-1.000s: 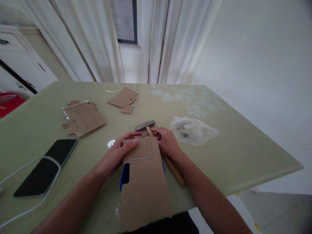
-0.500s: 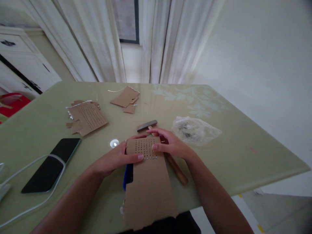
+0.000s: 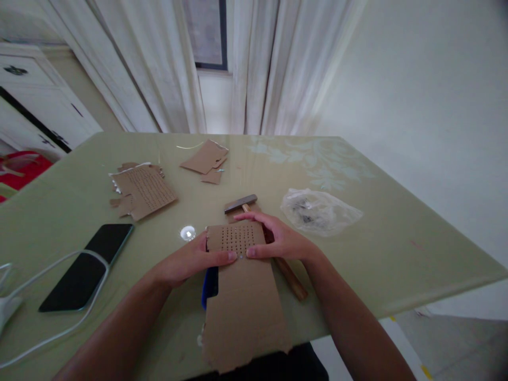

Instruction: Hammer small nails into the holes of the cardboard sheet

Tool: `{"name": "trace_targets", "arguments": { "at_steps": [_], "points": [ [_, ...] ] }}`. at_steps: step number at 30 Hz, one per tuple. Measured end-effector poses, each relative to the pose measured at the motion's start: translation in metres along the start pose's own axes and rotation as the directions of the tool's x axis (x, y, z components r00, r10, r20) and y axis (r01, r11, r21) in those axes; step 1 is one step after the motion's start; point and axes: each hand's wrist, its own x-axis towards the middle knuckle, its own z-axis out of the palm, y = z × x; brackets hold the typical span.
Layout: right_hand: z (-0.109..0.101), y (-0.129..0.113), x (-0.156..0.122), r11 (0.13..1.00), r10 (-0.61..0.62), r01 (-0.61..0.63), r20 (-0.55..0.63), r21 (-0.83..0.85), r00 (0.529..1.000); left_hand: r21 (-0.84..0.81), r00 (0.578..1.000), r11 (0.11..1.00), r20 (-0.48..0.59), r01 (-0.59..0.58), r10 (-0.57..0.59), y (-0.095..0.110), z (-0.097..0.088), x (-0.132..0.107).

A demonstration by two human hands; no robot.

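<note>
A brown cardboard piece with rows of small holes near its far end lies before me, reaching over the table's near edge. My left hand grips its left side, thumb on top at the lowest row. From the right, my right hand holds the other side, its thumb pressed on the same row, fingers over the far edge. A small light nail head shows between the thumbs. Under the cardboard's left side a blue container peeks out, mostly hidden. A hammer with a wooden handle lies partly beneath my right hand.
Perforated cardboard pieces lie at the left, and more cardboard scraps farther back. A clear plastic bag with small dark items sits right. A black phone and white cable are at the near left.
My right thumb has slid down from the middle of the holes to the lowest row, close to my left thumb. The cardboard and left hand stay nearly in place.
</note>
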Motion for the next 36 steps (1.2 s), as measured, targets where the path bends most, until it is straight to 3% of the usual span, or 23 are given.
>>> {"name": "trace_targets", "arguments": {
  "at_steps": [17, 30, 36],
  "points": [
    [0.0022, 0.0004, 0.0011, 0.992, -0.091, 0.089, -0.020, -0.089, 0.996, -0.043, 0.999, 0.999, 0.023, 0.025, -0.024, -0.0060, -0.0007, 0.0019],
    [0.0054, 0.0007, 0.0003, 0.998, -0.057, 0.056, -0.033, -0.006, 0.998, -0.112, 0.999, 0.993, -0.023, 0.035, -0.038, -0.0077, 0.0023, 0.0028],
    [0.0039, 0.0018, 0.0017, 0.998, -0.064, 0.064, 0.024, 0.013, 0.998, -0.185, 0.994, 0.980, -0.067, 0.075, -0.089, -0.0091, 0.0035, 0.0031]
  ]
}}
